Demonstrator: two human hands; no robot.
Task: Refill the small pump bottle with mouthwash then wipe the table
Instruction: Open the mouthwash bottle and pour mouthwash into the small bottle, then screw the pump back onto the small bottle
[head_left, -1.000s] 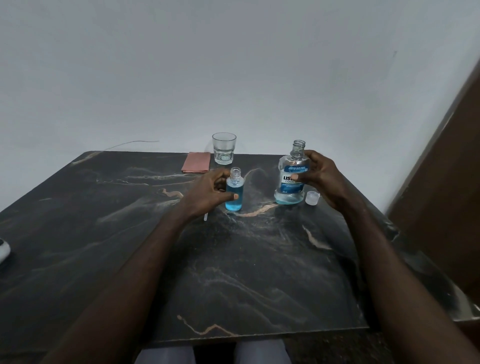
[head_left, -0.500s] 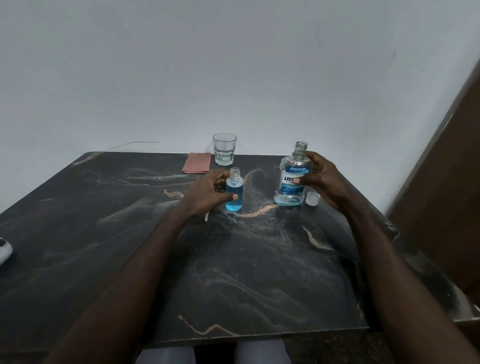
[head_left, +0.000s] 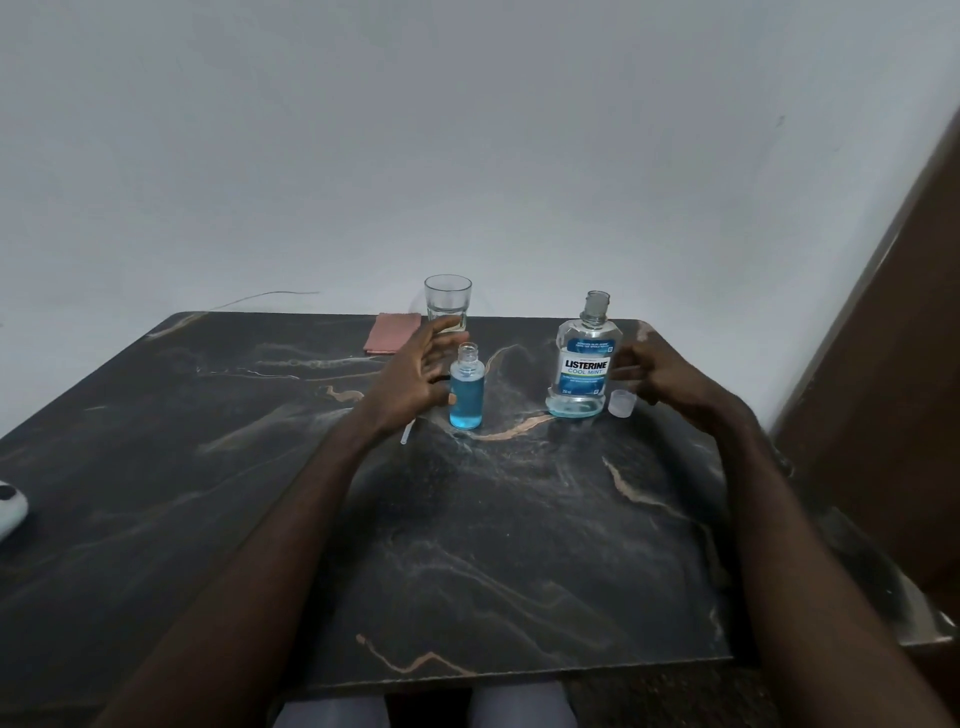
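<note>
A small clear bottle (head_left: 466, 392) with its top off stands upright on the dark marble table (head_left: 509, 519), nearly full of blue mouthwash. My left hand (head_left: 410, 379) hovers just left of it, fingers spread and off the bottle. The uncapped Listerine bottle (head_left: 583, 364) stands to the right with a little blue liquid at its bottom. My right hand (head_left: 660, 379) is beside it on the right, fingers relaxed and apart from it. Its clear cap (head_left: 622, 403) lies on the table between bottle and hand. A thin white pump tube (head_left: 406, 433) pokes out under my left wrist.
A folded pink cloth (head_left: 390, 332) lies at the table's back edge, with an empty drinking glass (head_left: 448, 307) next to it. A white object (head_left: 10, 506) sits at the far left edge. A brown wooden panel (head_left: 893, 364) rises on the right.
My left hand has let go of the small bottle and opened. My right hand has released the Listerine bottle and drawn back to the right.
</note>
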